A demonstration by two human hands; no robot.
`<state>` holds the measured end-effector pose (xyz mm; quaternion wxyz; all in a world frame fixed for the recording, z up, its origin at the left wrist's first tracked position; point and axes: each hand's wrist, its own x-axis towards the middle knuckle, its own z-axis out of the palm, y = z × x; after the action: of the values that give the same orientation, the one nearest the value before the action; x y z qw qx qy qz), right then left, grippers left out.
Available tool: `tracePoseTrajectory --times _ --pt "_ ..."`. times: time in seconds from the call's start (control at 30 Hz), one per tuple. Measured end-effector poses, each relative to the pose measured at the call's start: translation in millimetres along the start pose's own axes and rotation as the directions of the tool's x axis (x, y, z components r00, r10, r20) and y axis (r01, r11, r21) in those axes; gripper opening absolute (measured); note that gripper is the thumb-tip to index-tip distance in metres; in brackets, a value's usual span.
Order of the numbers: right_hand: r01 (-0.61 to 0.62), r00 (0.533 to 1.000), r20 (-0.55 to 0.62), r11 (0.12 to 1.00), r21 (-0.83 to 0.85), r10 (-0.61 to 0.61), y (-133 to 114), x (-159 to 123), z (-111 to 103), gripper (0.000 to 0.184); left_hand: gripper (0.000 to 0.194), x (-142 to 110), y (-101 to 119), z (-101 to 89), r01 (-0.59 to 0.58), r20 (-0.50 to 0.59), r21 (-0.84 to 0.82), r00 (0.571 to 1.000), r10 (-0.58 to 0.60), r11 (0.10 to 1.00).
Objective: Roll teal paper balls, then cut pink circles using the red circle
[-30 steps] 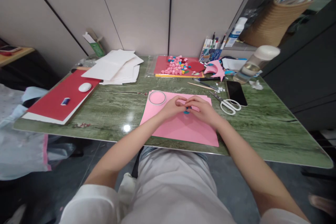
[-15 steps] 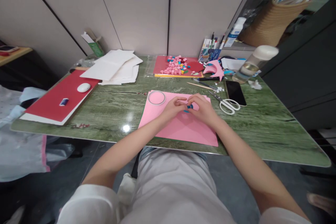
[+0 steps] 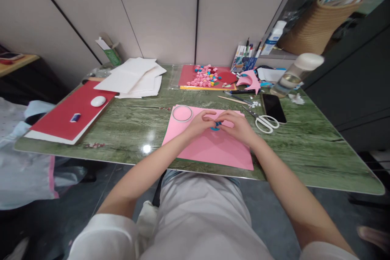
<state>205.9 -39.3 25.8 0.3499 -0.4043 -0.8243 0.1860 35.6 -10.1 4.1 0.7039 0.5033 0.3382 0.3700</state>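
Between my fingertips is a small curled blue paper strip (image 3: 215,128), partly hidden by them. My left hand (image 3: 201,124) pinches it from the left, its index finger arched above. On the other side my right hand (image 3: 236,125) has thumb and fingers closed on the strip's right part. Both hands are over a stack of pink paper sheets (image 3: 207,150) lying on the green table. A round clear ring-shaped object with a pale rim (image 3: 182,120) rests on the sheets' upper left corner. White-handled scissors (image 3: 266,124) lie to the right of my right hand.
Small curled paper flowers (image 3: 205,77) in pink, blue and yellow are heaped on red paper at the back. A phone (image 3: 274,107) and a bottle (image 3: 294,79) stand right. White sheets (image 3: 126,75) and a red sheet (image 3: 65,115) lie left.
The blue paper strip has turned a little and shifted slightly left between my fingers. My right hand's fingers have straightened toward the left hand. Other things are unmoved.
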Motion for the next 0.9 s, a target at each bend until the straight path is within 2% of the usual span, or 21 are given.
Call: tracePoseTrajectory --times 0.3,0.63,0.77,0.9 --pt "0.008 1.000 0.001 1.000 -0.028 -0.008 2.7 -2.6 4.4 0.015 0.041 -4.1 3.8 3.8 -0.077 -0.013 0.158 0.997 0.080 0.984" --pt "0.019 0.999 -0.026 0.996 -0.085 -0.022 1.1 -1.7 4.1 0.014 0.040 -1.3 -1.8 2.6 -0.028 0.005 0.016 1.000 0.028 0.999" --pt "0.021 0.999 -0.024 0.995 -0.094 -0.023 3.1 -2.7 4.8 0.015 0.039 -2.0 0.2 2.9 -0.022 0.002 0.040 1.000 0.022 0.999" --pt "0.035 0.999 -0.006 0.996 -0.077 -0.035 4.0 -3.4 6.0 0.018 0.038 -2.9 2.8 1.1 -0.058 0.025 0.131 0.998 0.055 0.990"
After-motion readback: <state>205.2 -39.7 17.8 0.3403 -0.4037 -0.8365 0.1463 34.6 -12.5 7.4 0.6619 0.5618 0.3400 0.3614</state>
